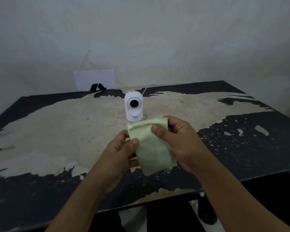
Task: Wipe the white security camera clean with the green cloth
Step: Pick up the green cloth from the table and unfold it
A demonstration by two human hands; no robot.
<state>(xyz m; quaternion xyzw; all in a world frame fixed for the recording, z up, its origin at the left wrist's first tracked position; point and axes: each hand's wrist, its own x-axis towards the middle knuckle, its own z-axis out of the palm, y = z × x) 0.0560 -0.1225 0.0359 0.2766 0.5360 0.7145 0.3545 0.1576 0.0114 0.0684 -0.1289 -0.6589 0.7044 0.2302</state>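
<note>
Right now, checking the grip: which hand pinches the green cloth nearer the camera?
The right hand: it holds the green cloth by its top edge, just in front of the white security camera. The left hand grips lower down, nearer the person.

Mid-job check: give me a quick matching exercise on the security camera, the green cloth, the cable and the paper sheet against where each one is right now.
Things:
1. white security camera
2. green cloth
3. white cable
4. paper sheet

Places:
A. against the wall behind the table
B. upright on the table, lens toward the person
C. held between both hands
D. running off the table's far edge behind the camera

Pairs: 1-B, 2-C, 3-D, 4-A
</note>
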